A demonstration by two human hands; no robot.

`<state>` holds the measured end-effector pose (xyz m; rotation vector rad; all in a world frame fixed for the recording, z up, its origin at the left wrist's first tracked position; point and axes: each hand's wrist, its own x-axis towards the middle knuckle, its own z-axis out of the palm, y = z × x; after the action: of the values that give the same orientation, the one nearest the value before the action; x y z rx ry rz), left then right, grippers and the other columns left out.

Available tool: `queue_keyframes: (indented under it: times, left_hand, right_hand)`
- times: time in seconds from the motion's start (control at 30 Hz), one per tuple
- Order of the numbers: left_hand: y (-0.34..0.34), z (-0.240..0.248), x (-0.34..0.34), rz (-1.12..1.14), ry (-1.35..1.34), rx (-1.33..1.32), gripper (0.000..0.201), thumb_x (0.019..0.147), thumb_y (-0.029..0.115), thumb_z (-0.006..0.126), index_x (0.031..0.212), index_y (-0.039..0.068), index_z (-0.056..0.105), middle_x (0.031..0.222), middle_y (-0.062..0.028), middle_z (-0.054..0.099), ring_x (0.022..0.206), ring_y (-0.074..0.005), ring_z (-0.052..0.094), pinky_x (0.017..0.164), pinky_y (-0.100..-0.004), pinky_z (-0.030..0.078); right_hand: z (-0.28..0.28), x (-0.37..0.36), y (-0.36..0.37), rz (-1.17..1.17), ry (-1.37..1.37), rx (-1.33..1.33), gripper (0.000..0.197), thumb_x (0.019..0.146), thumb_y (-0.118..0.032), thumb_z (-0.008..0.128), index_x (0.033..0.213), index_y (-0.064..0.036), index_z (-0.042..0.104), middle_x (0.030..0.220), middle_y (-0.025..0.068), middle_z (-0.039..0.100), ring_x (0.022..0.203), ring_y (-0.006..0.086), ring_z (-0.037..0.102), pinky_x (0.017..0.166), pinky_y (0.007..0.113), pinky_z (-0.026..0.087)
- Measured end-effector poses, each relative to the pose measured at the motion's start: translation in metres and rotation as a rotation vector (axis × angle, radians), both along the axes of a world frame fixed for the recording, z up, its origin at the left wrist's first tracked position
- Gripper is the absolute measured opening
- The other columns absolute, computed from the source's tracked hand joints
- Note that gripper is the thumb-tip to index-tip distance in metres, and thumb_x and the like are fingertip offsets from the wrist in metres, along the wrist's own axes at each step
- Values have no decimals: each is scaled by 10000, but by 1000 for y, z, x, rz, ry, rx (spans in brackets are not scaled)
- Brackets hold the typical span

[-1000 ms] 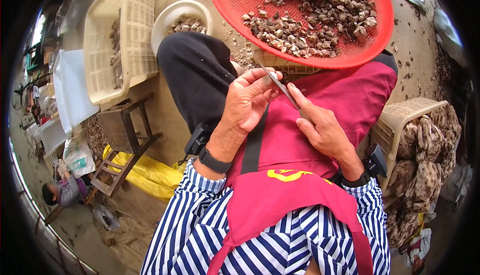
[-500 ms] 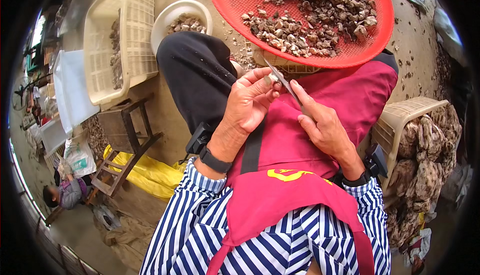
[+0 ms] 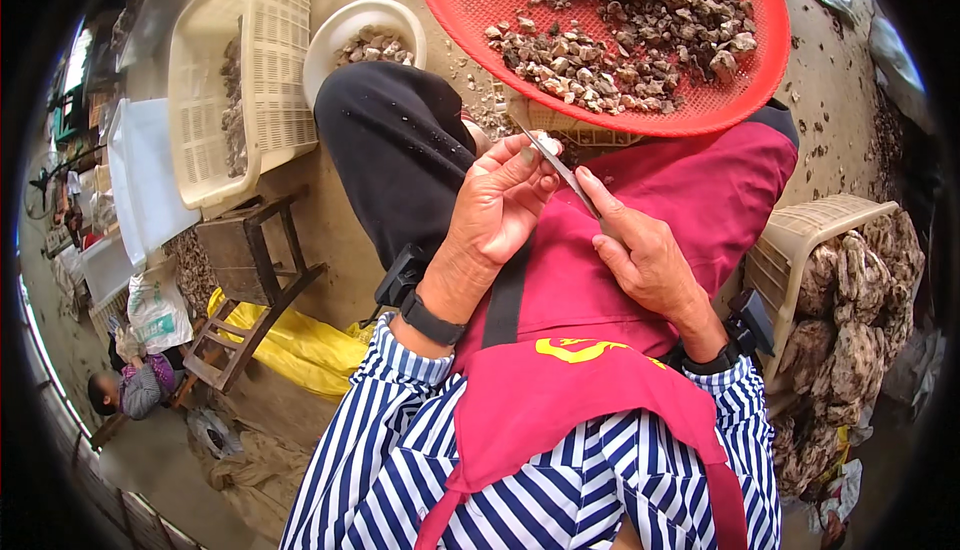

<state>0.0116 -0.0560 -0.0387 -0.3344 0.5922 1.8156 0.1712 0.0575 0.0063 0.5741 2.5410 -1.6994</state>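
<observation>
My left hand (image 3: 492, 205) is closed, pinching a small whitish chunk (image 3: 548, 142) between thumb and fingertips above my lap. A thin knife (image 3: 575, 185) is gripped in my right hand (image 3: 650, 255), its index finger stretched along the blade. The blade lies across the chunk, its tip pointing up and left past the left fingertips. Just beyond both hands, a round red mesh basket (image 3: 768, 60) bears many brown and pale rough chunks (image 3: 585, 65), some in a dark heap at the far side.
To the left stand a white bowl (image 3: 313, 55) with pale chunks, a cream crate (image 3: 285, 70) and a wooden chair (image 3: 240, 260). A crate (image 3: 775, 280) beside large brown lumps (image 3: 850, 300) is at right. Another person (image 3: 145, 385) sits far left.
The chunk now shows more of its white face between my left fingertips. The knife tip has shifted slightly left and down across it; both arms stay nearly in place.
</observation>
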Motion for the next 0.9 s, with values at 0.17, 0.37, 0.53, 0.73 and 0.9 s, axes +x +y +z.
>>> queue_keyframes:
  times: [0.17, 0.37, 0.53, 0.73, 0.9]
  left_hand:
    - [0, -2, 0, -10, 10, -9, 162, 873, 42, 578, 1030, 2, 570, 968, -116, 635, 835, -171, 601, 728, -270, 494]
    - [2, 10, 5, -66, -5, -12, 167, 862, 36, 592, 1023, -2, 571, 923, -117, 637, 803, -182, 614, 697, -274, 510]
    - [5, 18, -1, -54, 209, -137, 165, 853, 59, 614, 997, -8, 569, 931, -119, 642, 814, -193, 627, 706, -279, 507]
    - [-3, 13, -5, -128, 353, -115, 200, 853, 40, 605, 1042, -18, 571, 1001, -150, 638, 834, -181, 628, 716, -271, 518]
    - [2, 21, -4, -132, 410, -204, 194, 854, 35, 601, 1037, -26, 580, 979, -150, 647, 821, -175, 631, 706, -265, 520]
  right_hand:
    - [1, -3, -2, -33, 11, 23, 636, 782, -22, 546, 1383, -63, 341, 1243, 194, 518, 988, 352, 575, 823, 401, 464]
    - [1, -5, 1, -119, 15, 7, 637, 778, -11, 542, 1381, -58, 343, 1182, 210, 547, 954, 355, 582, 799, 397, 464]
    - [3, 4, 4, -11, -27, -11, 642, 772, -10, 548, 1380, -60, 347, 1110, 214, 575, 912, 360, 586, 779, 402, 464]
    - [-6, 9, 6, -40, 21, 57, 648, 768, -14, 551, 1381, -68, 349, 1075, 216, 586, 884, 358, 589, 760, 407, 467]
    - [1, 10, 9, 49, -76, 0, 647, 771, -26, 551, 1384, -81, 350, 1047, 214, 593, 859, 356, 591, 746, 405, 470]
